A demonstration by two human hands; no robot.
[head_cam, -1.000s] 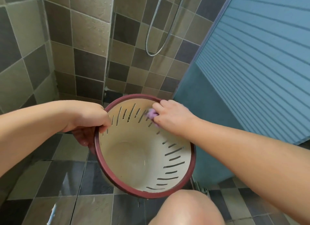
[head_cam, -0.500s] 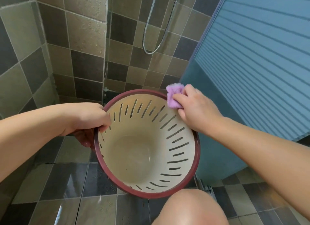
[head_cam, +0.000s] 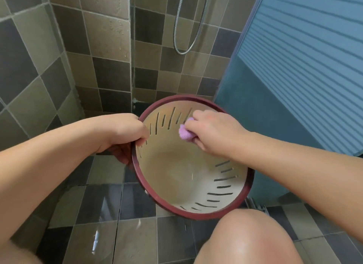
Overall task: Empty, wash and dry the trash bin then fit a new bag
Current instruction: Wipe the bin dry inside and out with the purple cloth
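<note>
You have one round beige plastic trash bin with slotted walls and a dark red rim (head_cam: 231, 187), emptied and tilted toward you over the tiled floor, so you are mid-wash; drying and the new bag remain, and no bag is in view. Your left hand (head_cam: 125, 134) clamps the bin's left rim. Your right hand (head_cam: 214, 132) pinches one small purple sponge, possibly a cloth (head_cam: 185, 135), against the far inner wall.
</note>
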